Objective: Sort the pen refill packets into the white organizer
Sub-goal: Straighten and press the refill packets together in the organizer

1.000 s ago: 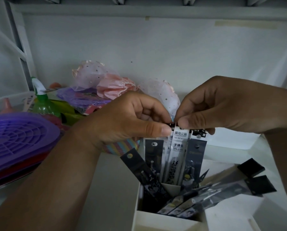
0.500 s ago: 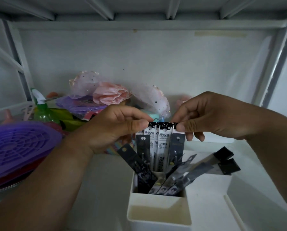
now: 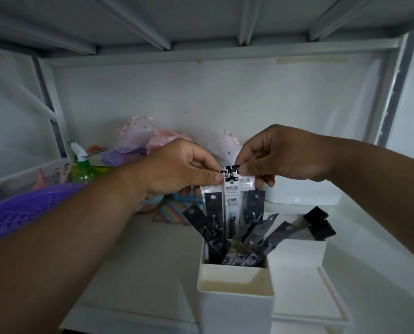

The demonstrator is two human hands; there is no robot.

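A white organizer [image 3: 234, 307] stands on the shelf in front of me, with several dark pen refill packets [image 3: 256, 242] leaning in its rear compartment. Above it, a bunch of white and grey refill packets [image 3: 232, 203] stands upright with its lower ends in that compartment. My left hand [image 3: 177, 169] pinches the bunch's black top edge from the left. From the right, my right hand [image 3: 280, 155] pinches the same edge. The organizer's front compartment shows nothing inside.
A purple slotted basket [image 3: 20, 208] sits at the left, with a green spray bottle [image 3: 82, 168] behind it. Pink and white gauzy bags [image 3: 150, 136] lie against the back wall. A striped packet [image 3: 169, 214] lies on the shelf behind the organizer. A white lid [image 3: 302, 196] sits at the right.
The view has pulled back and tilted up, showing more of the organizer. Both hands keep pinching the packet tops, and the bunch now stands tighter together.
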